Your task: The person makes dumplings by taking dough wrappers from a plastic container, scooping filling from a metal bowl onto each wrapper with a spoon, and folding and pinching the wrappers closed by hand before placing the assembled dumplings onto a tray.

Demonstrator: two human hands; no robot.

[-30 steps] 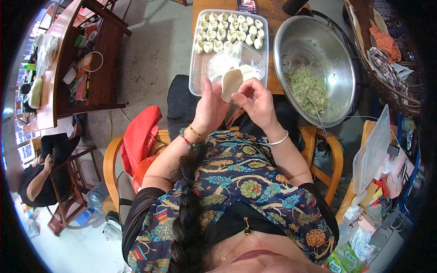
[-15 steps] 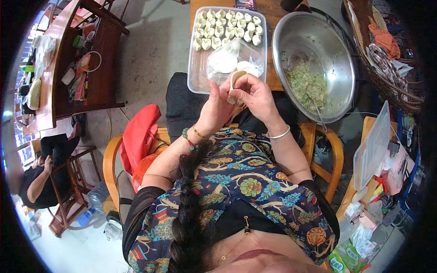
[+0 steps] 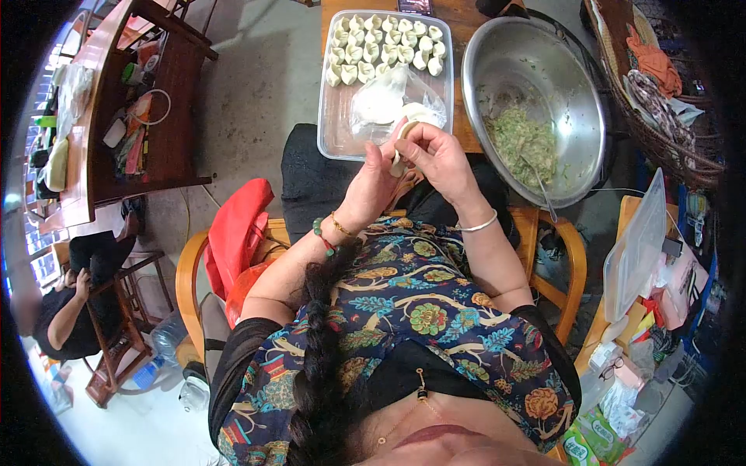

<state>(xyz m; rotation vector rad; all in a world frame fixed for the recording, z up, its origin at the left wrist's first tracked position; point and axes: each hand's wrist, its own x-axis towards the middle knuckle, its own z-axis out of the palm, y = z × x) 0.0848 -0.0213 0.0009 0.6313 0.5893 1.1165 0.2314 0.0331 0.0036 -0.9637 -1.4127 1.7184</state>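
Observation:
A pale dumpling wrapper is held folded between my two hands, just past the near edge of the plastic tray. My left hand supports it from the left, thumb raised beside it. The fingers of my right hand pinch its edge from the right. Whether filling lies inside the fold is hidden. Rows of shaped dumplings fill the far part of the tray. Nearer my hands, a clear plastic bag with white round wrappers lies in it.
A large metal basin with greenish filling and a spoon stands to the right. A clear lid leans at the right. Left are a wooden table and a seated person. A red bag hangs by my chair.
My right thumb and fingers have shifted along the wrapper's edge, and the wrapper now looks more folded. Both hands stay in about the same place.

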